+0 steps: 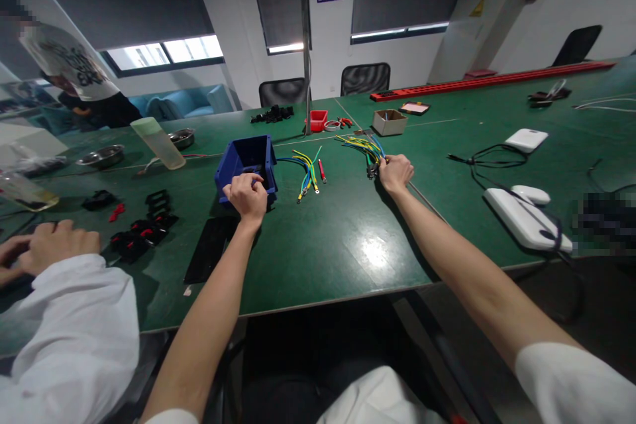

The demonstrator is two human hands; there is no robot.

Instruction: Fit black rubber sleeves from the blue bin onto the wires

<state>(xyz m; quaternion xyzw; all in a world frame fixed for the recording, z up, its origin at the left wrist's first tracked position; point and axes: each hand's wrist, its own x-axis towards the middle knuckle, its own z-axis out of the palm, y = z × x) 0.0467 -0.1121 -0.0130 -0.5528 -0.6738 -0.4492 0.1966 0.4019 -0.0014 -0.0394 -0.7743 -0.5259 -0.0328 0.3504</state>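
Observation:
My left hand (247,197) is curled at the near rim of a blue plastic bin (246,158), which lies tilted on the green table (338,238); what its fingers hold is hidden. My right hand (396,172) is closed on the near end of a bundle of yellow-green and blue wires (362,144) that fans away from me. Between my hands lies a second loose bunch of wires (308,172) with ring terminals, beside a short red one.
A co-worker's sleeve (64,331) and hands (44,245) rest at the left near black and red connector parts (142,232). A flat black sheet (206,248) lies close by. White devices (521,215) with black cables sit at right. A cardboard box (389,122) and red tray (317,119) stand farther back.

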